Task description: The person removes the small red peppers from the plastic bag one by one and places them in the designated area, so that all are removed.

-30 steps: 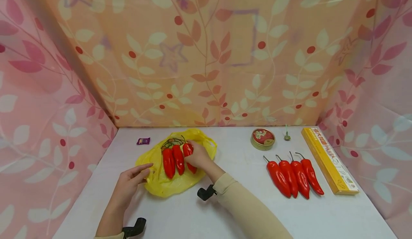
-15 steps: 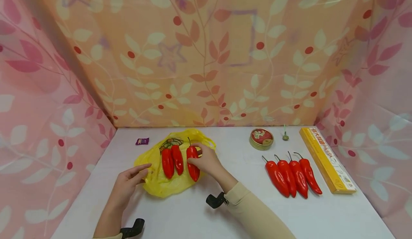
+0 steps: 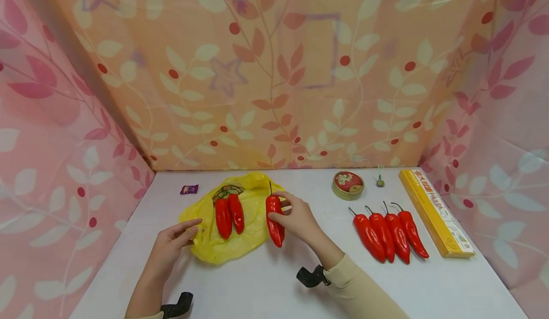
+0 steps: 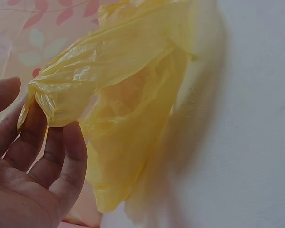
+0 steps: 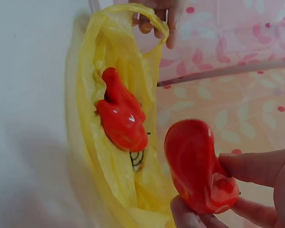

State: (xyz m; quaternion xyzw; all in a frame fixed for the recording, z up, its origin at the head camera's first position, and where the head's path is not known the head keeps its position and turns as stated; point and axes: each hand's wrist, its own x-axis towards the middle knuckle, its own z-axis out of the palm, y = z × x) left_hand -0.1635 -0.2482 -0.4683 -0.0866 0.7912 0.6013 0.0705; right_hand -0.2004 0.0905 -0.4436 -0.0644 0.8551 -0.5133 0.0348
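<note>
My right hand pinches a red chili pepper by its side, stem upward, over the right edge of a yellow plastic bag. In the right wrist view, thumb and fingers press on that chili pepper from opposite sides. Two more red chili peppers lie on the bag, side by side. At the bag's left edge is my left hand. Its fingers reach under the lifted plastic, nearly straight, while the thumb stays apart from it.
Several red chili peppers lie in a row on the white table, beside a yellow pasta box. Farther back are a round red-topped tin and a small green-stemmed item. A purple wrapped packet lies back left.
My right hand has lifted one chili pepper from beside the other two and carried it rightward to the bag's edge. My left hand has stayed at the bag's left side.
</note>
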